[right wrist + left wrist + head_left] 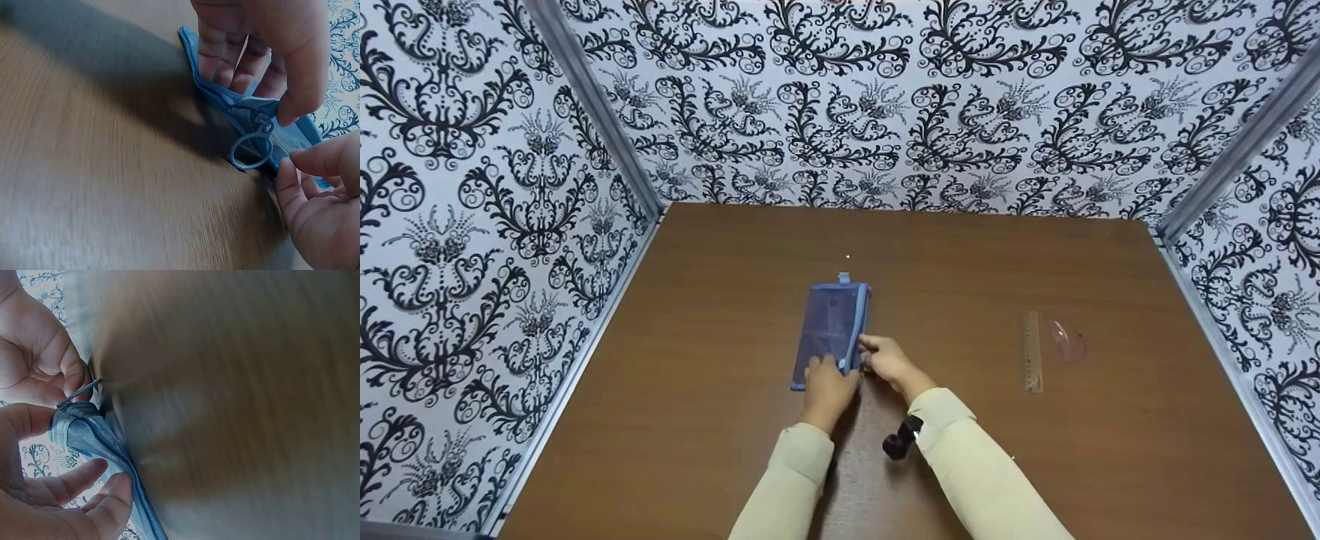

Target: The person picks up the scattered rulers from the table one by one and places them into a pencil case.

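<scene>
Blue pouch (825, 322) lies on the table (697, 375), ruler (1032, 352) at three o'clock; left hand (829, 386) pinches its five-o'clock corner, right hand (888, 361) its edge. Crooked tugging could jam the zipper (853, 322).

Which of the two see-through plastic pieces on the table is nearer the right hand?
The straight ruler: it lies between the right hand and the curved piece, which is farther right.

Brown wood-grain tabletop (697, 315); black-on-white scrollwork walls (915, 112); grey metal corner posts (598, 109).
</scene>
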Action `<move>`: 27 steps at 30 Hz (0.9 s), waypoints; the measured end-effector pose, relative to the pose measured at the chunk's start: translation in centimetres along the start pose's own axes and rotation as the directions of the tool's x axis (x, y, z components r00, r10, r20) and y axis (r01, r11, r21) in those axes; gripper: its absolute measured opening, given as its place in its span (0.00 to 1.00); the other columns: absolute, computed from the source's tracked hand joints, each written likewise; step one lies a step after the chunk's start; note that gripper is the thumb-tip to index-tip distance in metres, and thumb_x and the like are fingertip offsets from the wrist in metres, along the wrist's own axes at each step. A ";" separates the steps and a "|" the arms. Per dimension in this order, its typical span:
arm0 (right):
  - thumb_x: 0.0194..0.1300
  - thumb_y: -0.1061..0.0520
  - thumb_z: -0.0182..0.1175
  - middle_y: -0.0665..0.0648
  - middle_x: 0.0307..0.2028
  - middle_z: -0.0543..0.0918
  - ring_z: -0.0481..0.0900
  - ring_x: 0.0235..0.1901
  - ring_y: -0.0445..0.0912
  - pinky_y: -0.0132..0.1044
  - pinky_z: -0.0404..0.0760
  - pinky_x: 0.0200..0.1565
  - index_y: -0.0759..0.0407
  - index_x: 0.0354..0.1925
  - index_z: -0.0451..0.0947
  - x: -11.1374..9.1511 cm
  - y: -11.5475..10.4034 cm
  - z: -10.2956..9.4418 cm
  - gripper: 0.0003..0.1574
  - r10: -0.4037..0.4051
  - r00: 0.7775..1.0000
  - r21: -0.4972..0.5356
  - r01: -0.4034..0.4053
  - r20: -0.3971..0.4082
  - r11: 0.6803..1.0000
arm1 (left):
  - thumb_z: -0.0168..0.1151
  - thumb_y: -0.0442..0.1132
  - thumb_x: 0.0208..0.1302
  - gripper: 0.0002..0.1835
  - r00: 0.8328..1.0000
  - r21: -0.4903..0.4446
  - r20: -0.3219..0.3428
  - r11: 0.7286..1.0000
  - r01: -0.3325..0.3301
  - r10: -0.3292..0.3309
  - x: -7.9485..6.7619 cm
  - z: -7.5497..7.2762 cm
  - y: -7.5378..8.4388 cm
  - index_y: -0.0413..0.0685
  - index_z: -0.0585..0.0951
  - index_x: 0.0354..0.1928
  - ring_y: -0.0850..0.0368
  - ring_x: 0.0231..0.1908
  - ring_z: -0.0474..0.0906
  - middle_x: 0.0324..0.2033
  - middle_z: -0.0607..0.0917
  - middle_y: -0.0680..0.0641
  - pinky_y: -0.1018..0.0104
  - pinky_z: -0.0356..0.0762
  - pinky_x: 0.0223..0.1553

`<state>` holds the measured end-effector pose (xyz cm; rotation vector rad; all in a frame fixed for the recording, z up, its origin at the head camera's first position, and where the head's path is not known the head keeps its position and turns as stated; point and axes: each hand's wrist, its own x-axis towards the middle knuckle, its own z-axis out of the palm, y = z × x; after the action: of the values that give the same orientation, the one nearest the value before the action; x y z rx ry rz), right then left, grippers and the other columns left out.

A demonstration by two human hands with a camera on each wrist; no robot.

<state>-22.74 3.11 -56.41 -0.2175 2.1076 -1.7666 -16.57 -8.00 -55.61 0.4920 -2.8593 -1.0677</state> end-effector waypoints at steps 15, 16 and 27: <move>0.53 0.64 0.61 0.51 0.30 0.79 0.76 0.26 0.40 0.34 0.75 0.24 0.58 0.49 0.77 10.7 14.9 -1.0 0.22 -0.117 0.987 0.044 0.122 -0.111 0.992 | 0.61 0.47 0.50 0.30 1.000 -0.001 0.006 1.000 -0.003 0.003 0.0 -0.1 0.1 0.33 0.72 0.52 0.40 0.47 0.67 0.46 0.72 0.35 0.51 0.68 0.46; 0.53 0.63 0.62 0.53 0.31 0.79 0.76 0.27 0.42 0.36 0.76 0.25 0.58 0.49 0.77 11.3 15.7 -1.0 0.22 -0.096 0.988 0.030 0.101 -0.122 0.994 | 0.61 0.47 0.50 0.30 1.000 0.000 0.003 1.000 -0.005 0.005 0.0 -0.1 0.0 0.33 0.72 0.52 0.40 0.47 0.67 0.46 0.72 0.35 0.51 0.68 0.47; 0.48 0.68 0.64 0.54 0.30 0.78 0.75 0.28 0.44 0.38 0.76 0.27 0.61 0.44 0.79 10.7 13.8 -0.7 0.21 -0.044 0.975 0.069 0.061 -0.217 0.996 | 0.62 0.46 0.50 0.29 1.000 -0.008 -0.016 1.000 -0.014 0.014 -0.1 0.0 0.1 0.33 0.73 0.50 0.39 0.46 0.68 0.46 0.72 0.34 0.51 0.67 0.47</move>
<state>-31.10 2.67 -71.80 -0.0633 2.1942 -1.9760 -16.49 -7.92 -55.53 0.4774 -2.8388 -1.0684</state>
